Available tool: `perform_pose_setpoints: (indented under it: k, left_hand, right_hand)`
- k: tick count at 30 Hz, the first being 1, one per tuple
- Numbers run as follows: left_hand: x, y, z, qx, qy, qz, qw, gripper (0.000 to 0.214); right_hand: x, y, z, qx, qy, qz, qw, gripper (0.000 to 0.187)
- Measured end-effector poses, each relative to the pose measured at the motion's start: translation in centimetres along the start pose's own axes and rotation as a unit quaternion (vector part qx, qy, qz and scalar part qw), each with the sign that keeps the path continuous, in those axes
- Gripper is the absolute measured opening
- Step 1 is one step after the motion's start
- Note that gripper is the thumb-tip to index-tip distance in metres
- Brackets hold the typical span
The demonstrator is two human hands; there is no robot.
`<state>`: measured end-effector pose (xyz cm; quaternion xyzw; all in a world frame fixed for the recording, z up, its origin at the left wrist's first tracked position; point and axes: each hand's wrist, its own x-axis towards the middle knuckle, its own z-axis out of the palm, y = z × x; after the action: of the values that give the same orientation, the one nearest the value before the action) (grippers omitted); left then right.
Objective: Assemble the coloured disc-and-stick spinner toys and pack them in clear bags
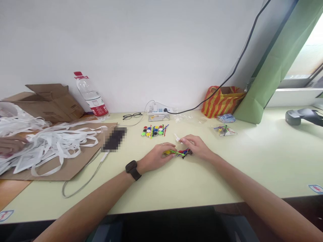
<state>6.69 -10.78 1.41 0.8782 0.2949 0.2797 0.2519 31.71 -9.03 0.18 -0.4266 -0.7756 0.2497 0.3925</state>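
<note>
My left hand (157, 156), a dark watch on its wrist, rests low over the table with its fingers closed at a thin green plastic stick (181, 154). My right hand (198, 146) pinches a small white plastic piece (177, 137), partly hidden by the fingertips. Between and under both hands lies a small pile of red, blue, yellow and black plastic parts (186, 153). Just beyond, sets of coloured round pieces (155, 131) stand in rows, with thin coloured sticks (165, 129) beside them.
Behind are eyeglasses (132, 116), a power strip (158, 109) and a striped bag (218, 102). A clear packet of parts (224, 130) lies right. At left are a bottle (92, 97), a cardboard box (50, 104), white straps (59, 146), a cable (94, 174) and another person's hand (11, 145).
</note>
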Motion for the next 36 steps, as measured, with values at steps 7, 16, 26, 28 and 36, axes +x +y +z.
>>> perform_pose_setpoints:
  k: [7, 16, 26, 28, 36]
  left_hand:
    - [-0.2, -0.1, -0.1, -0.007, 0.000, 0.001, 1.000, 0.024]
    - [-0.3, -0.3, -0.4, 0.071, 0.049, 0.018, 0.996, 0.042]
    - [-0.3, -0.4, -0.2, 0.031, 0.010, -0.010, 0.999, 0.031]
    - [-0.3, -0.4, -0.2, 0.023, 0.008, -0.013, 1.000, 0.031]
    - [-0.3, -0.4, -0.3, -0.007, -0.006, -0.018, 1.000, 0.032]
  right_hand:
    - [0.1, 1.1, -0.8, 0.062, 0.010, 0.058, 0.996, 0.019]
    - [-0.2, 0.7, 0.0, 0.053, -0.101, 0.002, 0.993, 0.021]
    - [-0.1, -0.9, -4.4, 0.001, -0.141, -0.020, 0.990, 0.008]
    - [-0.4, -1.2, -5.3, 0.001, -0.185, -0.011, 0.983, 0.011]
    - [-1.0, -0.4, -5.5, -0.043, -0.210, -0.014, 0.977, 0.008]
